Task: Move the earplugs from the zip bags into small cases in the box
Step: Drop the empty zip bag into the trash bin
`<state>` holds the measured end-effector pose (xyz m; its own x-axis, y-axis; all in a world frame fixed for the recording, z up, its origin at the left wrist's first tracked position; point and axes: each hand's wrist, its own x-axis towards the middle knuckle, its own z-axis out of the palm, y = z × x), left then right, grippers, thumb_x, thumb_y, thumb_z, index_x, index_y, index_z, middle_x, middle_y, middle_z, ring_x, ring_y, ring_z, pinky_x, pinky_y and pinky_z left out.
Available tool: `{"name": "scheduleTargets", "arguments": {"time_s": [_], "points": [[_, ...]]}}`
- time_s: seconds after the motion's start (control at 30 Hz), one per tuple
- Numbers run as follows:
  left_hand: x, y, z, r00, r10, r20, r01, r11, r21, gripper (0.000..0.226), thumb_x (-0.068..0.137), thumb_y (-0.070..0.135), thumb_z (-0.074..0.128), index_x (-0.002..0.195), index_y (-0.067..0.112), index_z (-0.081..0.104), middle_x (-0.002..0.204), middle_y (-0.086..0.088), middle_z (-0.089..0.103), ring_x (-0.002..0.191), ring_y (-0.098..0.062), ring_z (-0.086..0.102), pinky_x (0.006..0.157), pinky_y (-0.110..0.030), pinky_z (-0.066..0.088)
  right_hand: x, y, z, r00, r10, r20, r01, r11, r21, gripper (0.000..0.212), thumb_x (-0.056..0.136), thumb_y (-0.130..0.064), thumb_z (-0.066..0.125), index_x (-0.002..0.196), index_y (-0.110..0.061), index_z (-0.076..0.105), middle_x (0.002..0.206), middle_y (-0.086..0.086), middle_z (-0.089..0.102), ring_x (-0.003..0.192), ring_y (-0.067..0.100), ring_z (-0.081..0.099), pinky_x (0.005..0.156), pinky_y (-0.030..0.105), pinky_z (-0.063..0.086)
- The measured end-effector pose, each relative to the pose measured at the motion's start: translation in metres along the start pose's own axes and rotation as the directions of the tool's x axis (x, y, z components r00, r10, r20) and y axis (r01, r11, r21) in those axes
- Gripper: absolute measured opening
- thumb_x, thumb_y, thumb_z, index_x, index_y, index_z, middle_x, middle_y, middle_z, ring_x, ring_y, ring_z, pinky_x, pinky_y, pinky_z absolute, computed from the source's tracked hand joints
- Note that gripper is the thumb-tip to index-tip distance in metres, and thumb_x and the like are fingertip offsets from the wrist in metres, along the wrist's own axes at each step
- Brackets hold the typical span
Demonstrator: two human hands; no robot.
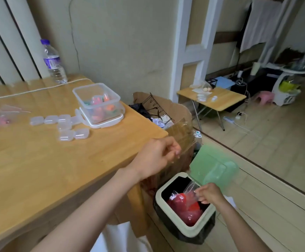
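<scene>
The right hand (209, 194) is pinching an empty-looking clear bag (190, 190) by its top edge, dangling it in the mouth of the bin (159, 194), whose green lid (213, 166) is standing open at 12 o'clock from that hand. The left hand (157, 157) is hovering over the corner of the bench (57, 170), fingers loosely curled and, as far as I can see, gripping nothing.

From the left hand, toward 10 o'clock, a cluster of clear cases (64, 126) is lying on the bench. Just beyond them the box (99, 104) is sitting open, with bright earplugs (98, 106) showing through its wall. Far out at 9 o'clock, more zip bags (0, 117) are lying with pinkish contents.

I judge she is clearing a spent bag between rounds, and the task is partway through. Next, the right hand needs to let go over the bin, then both hands should be swinging back toward 9 o'clock for a fresh bag and a case.
</scene>
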<state>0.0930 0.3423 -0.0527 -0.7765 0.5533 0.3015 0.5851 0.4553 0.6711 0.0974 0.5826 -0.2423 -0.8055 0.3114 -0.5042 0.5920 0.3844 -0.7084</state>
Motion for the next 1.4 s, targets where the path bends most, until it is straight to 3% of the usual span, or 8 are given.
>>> {"name": "scheduleTargets", "arguments": {"time_s": [0.2,0.4,0.6,0.77,0.9,1.03,1.17,1.4], "points": [[-0.001,-0.002,-0.005,1.0,-0.016,-0.004,0.016,1.0,-0.024,0.008,0.092,0.009,0.054,0.092,0.012,0.062,0.082,0.003,0.069,0.069,-0.006,0.064,0.071,-0.029,0.055,0.011,0.015,0.018,0.997,0.063,0.037,-0.063,0.998,-0.004,0.022,0.088,-0.007,0.061,0.11,-0.007,0.064,0.095,0.01,0.063,0.085,0.022,0.058,0.056,0.024,0.044],[0.0,0.0,-0.016,0.995,-0.035,-0.095,0.025,0.994,-0.106,0.016,0.091,0.004,0.053,0.106,0.008,0.056,0.092,0.001,0.064,0.07,-0.016,0.066,0.062,-0.03,0.057,-0.011,-0.068,-0.013,0.973,-0.213,-0.087,0.223,0.966,0.133,0.019,0.089,-0.002,0.056,0.103,-0.007,0.068,0.094,0.009,0.064,0.078,0.023,0.06,0.061,0.023,0.049],[-0.004,-0.004,-0.053,0.97,-0.063,-0.235,0.044,0.996,-0.083,0.016,0.091,0.015,0.058,0.106,0.02,0.055,0.111,0.005,0.058,0.085,-0.017,0.063,0.075,-0.039,0.056,-0.083,-0.187,-0.043,0.792,-0.587,-0.166,0.61,0.77,0.188,0.018,0.09,-0.008,0.057,0.095,-0.021,0.067,0.098,0.002,0.068,0.084,0.019,0.067,0.078,0.03,0.056],[-0.02,-0.025,-0.093,0.922,-0.174,-0.345,0.176,0.984,-0.027,0.014,0.089,0.018,0.061,0.102,0.02,0.055,0.115,0.004,0.056,0.084,-0.019,0.063,0.079,-0.045,0.053,-0.137,-0.259,-0.017,0.657,-0.743,-0.129,0.747,0.617,0.247,0.016,0.091,-0.006,0.056,0.096,-0.014,0.069,0.09,0.005,0.07,0.072,0.016,0.064,0.067,0.021,0.055],[-0.051,-0.056,-0.138,0.849,-0.295,-0.438,0.328,0.945,0.0,0.013,0.087,0.019,0.063,0.099,0.018,0.057,0.117,-0.004,0.057,0.083,-0.021,0.064,0.08,-0.044,0.053,-0.156,-0.301,0.038,0.587,-0.809,0.01,0.774,0.565,0.284,0.015,0.09,-0.001,0.055,0.096,-0.006,0.067,0.084,0.009,0.066,0.062,0.016,0.059,0.056,0.018,0.05],[-0.093,-0.086,-0.186,0.737,-0.413,-0.535,0.493,0.87,0.006,0.017,0.088,0.015,0.062,0.104,0.011,0.059,0.116,-0.005,0.057,0.085,-0.019,0.061,0.081,-0.034,0.049,-0.163,-0.331,0.102,0.52,-0.842,0.141,0.792,0.538,0.289,0.025,0.088,0.001,0.055,0.081,-0.021,0.064,0.086,0.009,0.066,0.056,0.011,0.056,0.055,0.018,0.049],[-0.141,-0.116,-0.223,0.605,-0.511,-0.611,0.661,0.75,0.028,0.021,0.087,0.015,0.063,0.107,0.008,0.059,0.117,-0.01,0.057,0.103,-0.024,0.058,0.082,-0.029,0.042,-0.171,-0.355,0.164,0.47,-0.844,0.258,0.808,0.529,0.258,0.018,0.089,-0.002,0.055,0.086,-0.016,0.065,0.087,0.012,0.066,0.058,0.013,0.058,0.056,0.021,0.05],[-0.198,-0.159,-0.267,0.47,-0.498,-0.729,0.833,0.523,0.18,0.03,0.089,0.023,0.058,0.114,0.007,0.062,0.129,-0.015,0.048,0.126,-0.031,0.037,0.104,-0.034,0.028,-0.187,-0.386,0.252,0.43,-0.807,0.405,0.796,0.551,0.25,0.015,0.087,-0.004,0.058,0.084,-0.018,0.065,0.087,0.01,0.066,0.058,0.016,0.057,0.054,0.024,0.048]]}}
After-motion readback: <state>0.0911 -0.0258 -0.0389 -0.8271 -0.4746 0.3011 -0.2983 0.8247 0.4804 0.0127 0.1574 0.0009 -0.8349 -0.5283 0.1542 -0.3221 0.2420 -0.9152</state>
